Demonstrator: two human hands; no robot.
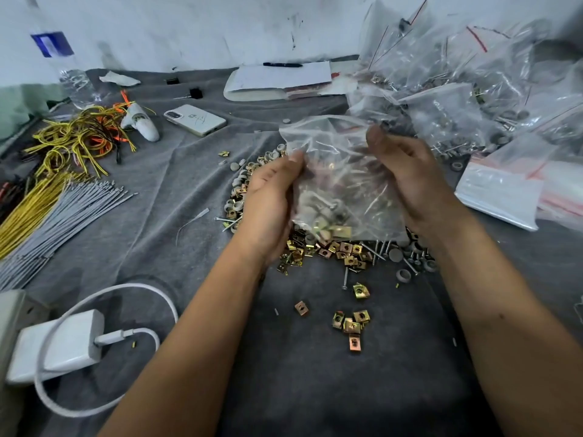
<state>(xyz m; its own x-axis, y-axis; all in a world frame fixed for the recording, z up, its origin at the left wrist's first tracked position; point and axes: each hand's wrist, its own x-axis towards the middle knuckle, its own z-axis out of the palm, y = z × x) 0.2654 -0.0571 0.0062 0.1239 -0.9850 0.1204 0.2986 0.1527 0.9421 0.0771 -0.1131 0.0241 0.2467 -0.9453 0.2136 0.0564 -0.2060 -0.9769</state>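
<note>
A clear bag [340, 184] of hardware is being pinched by the left hand [271, 203] and right hand [407, 178]. Its mouth should be kept upward while being sealed, so nothing is being spilled.

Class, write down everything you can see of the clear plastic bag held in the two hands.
The clear plastic bag is thin, crinkled and see-through, held roughly upright above a pile of loose hardware on the grey cloth. The left hand grips its left edge and the right hand its right edge, thumbs near the top. Brass-coloured clips and grey rings lie in its bottom. Whether its mouth is sealed cannot be told.
</note>
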